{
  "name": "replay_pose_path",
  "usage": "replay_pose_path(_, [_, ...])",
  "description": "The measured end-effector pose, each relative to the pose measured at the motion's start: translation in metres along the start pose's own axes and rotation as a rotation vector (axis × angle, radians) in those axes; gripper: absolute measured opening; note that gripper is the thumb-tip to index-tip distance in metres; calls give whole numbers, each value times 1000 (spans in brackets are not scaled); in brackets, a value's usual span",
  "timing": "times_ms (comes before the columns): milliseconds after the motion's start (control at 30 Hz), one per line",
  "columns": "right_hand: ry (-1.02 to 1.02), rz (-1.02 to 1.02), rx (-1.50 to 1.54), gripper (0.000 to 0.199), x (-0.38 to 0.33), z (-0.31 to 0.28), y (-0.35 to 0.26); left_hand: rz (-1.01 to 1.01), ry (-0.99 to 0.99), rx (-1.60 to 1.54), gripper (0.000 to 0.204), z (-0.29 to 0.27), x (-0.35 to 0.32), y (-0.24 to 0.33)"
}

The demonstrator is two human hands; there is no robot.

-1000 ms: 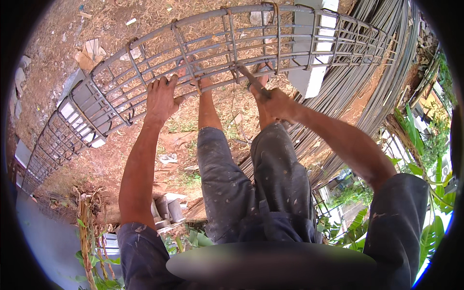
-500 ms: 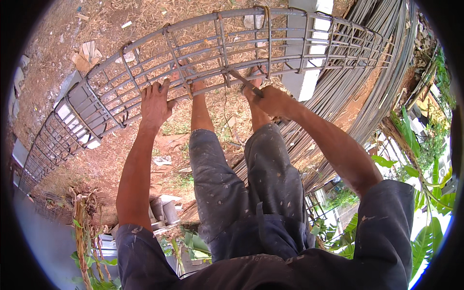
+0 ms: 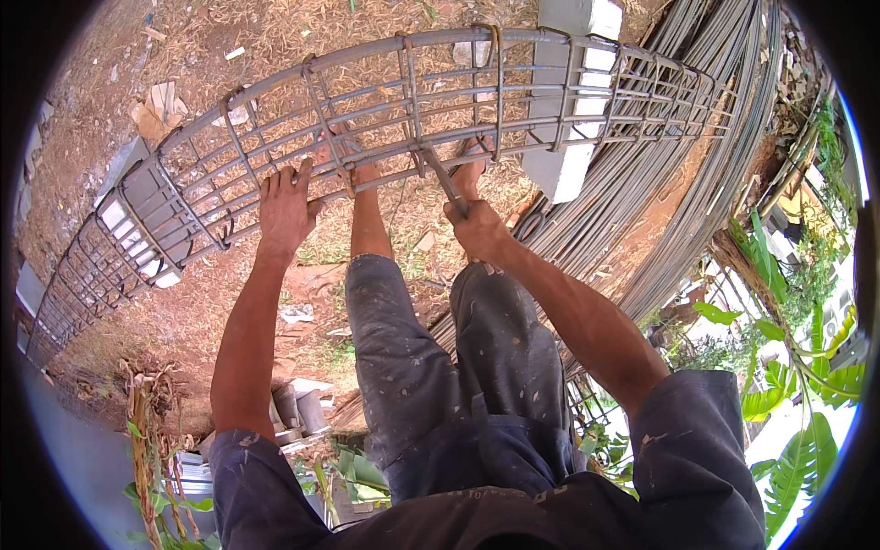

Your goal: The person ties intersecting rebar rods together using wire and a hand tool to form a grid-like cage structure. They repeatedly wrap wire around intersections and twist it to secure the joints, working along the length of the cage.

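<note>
A long cage of steel rebar (image 3: pixel 500 82), with lengthwise bars and square stirrups, stretches across in front of me. My left hand (image 3: pixel 286 215) holds a near bar, its fingers over the top and the thumb on the near side. In my closed right hand (image 3: pixel 481 231) are dark metal pincers (image 3: pixel 444 179). Their tip touches the near bar beside a stirrup, between my two feet. Any tie wire at the tip is too small to make out.
Pale blocks (image 3: pixel 550 151) prop the cage at the right, with another support (image 3: pixel 147 234) at the left. A large bundle of loose steel rods (image 3: pixel 642 192) lies to the right. Banana leaves (image 3: pixel 797 467) grow at the lower right. Dry litter covers the ground (image 3: pixel 229 55).
My right hand has moved left and toward me, swinging the pincers to a steeper angle with their tip still at the bar. My left hand keeps its hold on the cage.
</note>
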State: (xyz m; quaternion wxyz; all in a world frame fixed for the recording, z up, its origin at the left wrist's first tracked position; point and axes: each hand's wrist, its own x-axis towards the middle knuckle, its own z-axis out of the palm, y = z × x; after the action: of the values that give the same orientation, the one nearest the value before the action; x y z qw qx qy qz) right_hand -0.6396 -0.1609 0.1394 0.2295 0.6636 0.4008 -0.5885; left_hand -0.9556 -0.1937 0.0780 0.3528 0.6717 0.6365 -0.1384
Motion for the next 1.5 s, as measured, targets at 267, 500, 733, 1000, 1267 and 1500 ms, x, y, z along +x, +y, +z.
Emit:
replay_pose_path(267, [-192,312,557,64,-27,-20,-42,-710,-121,-1364,26,-30,12,118])
replay_pose_path(500, [-646,354,1068,80,-22,-40,-38,-634,-365,-2271,33,6,64,186])
replay_pose_path(733, [-28,131,-227,54,-59,-60,-65,-815,-126,-2305,9,23,69,216])
replay_pose_path(1000, [280,28,-543,56,-56,-23,-19,-855,109,-2266,13,46,75,239])
replay_pose_path(1267, [-255,336,-134,30,-30,-88,-52,-967,-23,-2617,17,24,74,239])
replay_pose_path(1500, [-425,384,72,39,-37,-92,-63,-772,-109,-2883,23,21,64,239])
